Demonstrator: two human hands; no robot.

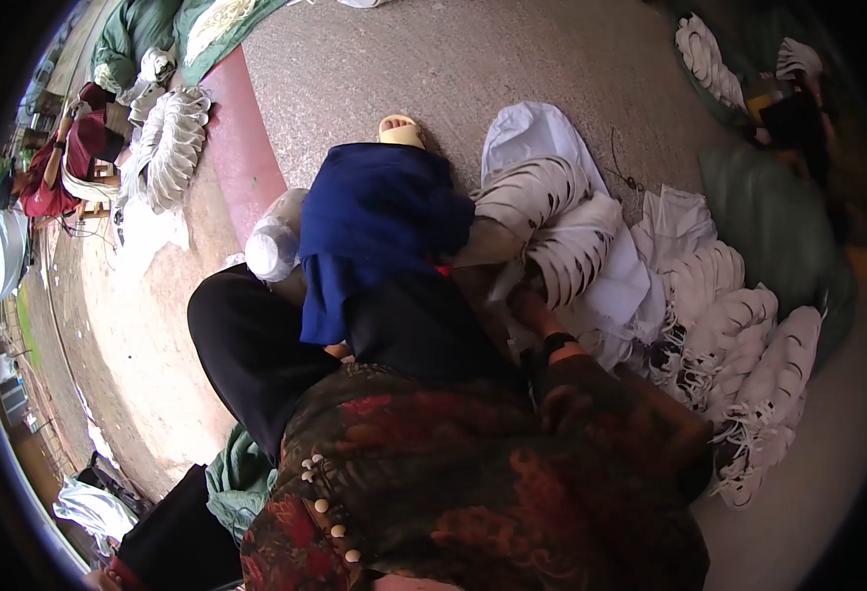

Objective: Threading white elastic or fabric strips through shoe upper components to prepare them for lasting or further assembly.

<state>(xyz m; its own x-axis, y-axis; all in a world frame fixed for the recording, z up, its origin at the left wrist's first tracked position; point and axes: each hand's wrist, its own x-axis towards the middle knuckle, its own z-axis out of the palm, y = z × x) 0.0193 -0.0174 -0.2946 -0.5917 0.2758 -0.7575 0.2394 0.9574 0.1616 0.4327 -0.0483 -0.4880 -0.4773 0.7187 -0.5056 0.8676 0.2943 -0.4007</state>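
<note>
My right hand (529, 307) reaches to the near end of a stack of curved white pieces (573, 251), nested one in another. A dark band circles that wrist. Shadow and blur hide the fingers, so their grip cannot be told; a pale, shiny streak (502, 284) shows beside them. Another curved white stack (542, 192) lies just beyond, partly on white cloth (542, 133). Dark blue cloth (379, 217) drapes over my leg. I cannot make out my left hand; a small patch of skin (338, 350) below the blue cloth is too little to identify.
Several white stacks with loose strings (738, 345) lie at right beside a dark green sack (768, 207). A plastic-wrapped white roll (274, 248) sits left of the blue cloth. A person in dark red (54, 177) is far left, near another white stack (169, 148).
</note>
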